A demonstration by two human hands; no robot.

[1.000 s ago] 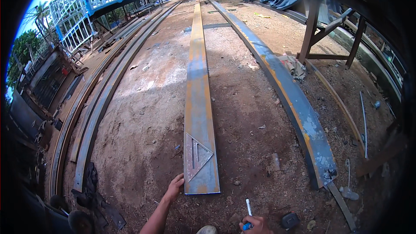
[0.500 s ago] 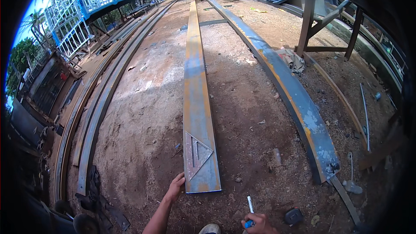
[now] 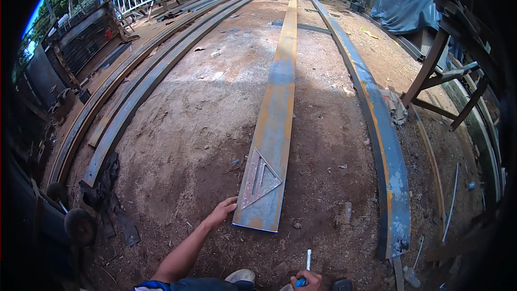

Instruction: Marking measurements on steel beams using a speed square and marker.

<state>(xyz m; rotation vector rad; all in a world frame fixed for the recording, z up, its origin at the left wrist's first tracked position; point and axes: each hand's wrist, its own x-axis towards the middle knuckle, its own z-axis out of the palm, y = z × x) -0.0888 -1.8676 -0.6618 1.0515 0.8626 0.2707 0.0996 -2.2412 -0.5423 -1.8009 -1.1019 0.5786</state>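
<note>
A long flat rusty steel plate (image 3: 277, 102) lies on the dirt and runs away from me. A metal triangle square (image 3: 259, 179) rests flat on its near end. My left hand (image 3: 222, 212) reaches to the plate's near left corner, fingers touching or almost touching its edge beside the square. My right hand (image 3: 305, 280) sits at the bottom edge, closed around a white marker (image 3: 307, 262) with a blue end, its tip pointing up. My shoe (image 3: 240, 276) shows between the arms.
A second long steel beam (image 3: 378, 129) lies to the right, several curved beams (image 3: 126, 97) to the left. A brown metal frame (image 3: 444, 75) stands at right, with thin rods (image 3: 451, 205) on the ground. Dark rags (image 3: 105, 188) and wheels (image 3: 79, 226) lie at lower left.
The view has swung left and tilted, so the plate now slants to the right. My left hand stays at the plate's near corner and my right hand still holds the marker.
</note>
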